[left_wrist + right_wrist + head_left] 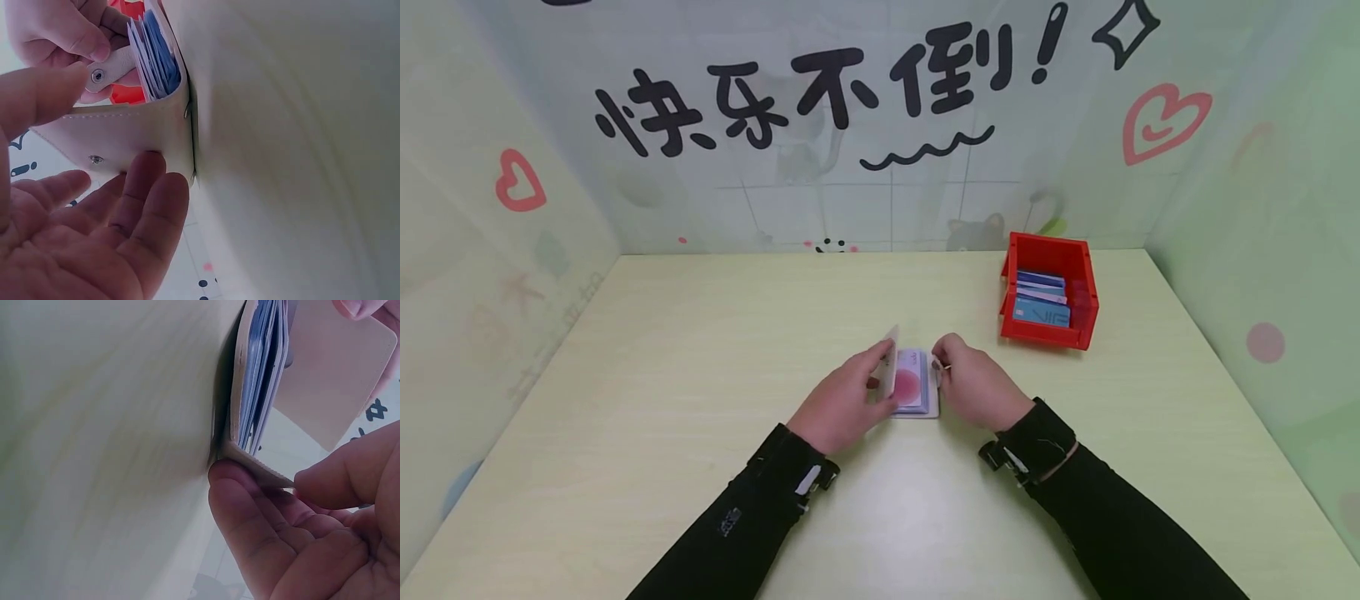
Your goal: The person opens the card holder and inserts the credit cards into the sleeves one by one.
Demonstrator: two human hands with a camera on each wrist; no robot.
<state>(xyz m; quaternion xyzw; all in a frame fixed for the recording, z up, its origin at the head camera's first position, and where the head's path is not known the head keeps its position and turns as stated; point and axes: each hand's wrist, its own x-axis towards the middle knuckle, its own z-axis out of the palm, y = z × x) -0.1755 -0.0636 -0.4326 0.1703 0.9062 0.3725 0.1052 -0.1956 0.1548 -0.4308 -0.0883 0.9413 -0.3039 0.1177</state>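
Observation:
Near the middle of the table, a pale card holder [934, 404] lies with its front cover [888, 371] raised upright. Inside it sits a stack of thin cards [910, 387], the top one lilac with a pink circle. My left hand [844, 400] holds the raised cover by its edge, thumb on one side and fingers on the outer face, which bears a metal snap [95, 159]. On the other side, my right hand [981, 385] pinches the holder's closing strap [261, 466] between thumb and fingers. The strap's snap button [97, 75] shows in the left wrist view.
A red plastic bin [1082, 292] stands at the back right of the table [715, 350], with several blue and white cards [1042, 310] in it. Printed cloth walls [850, 200] enclose the table at the back and on both sides.

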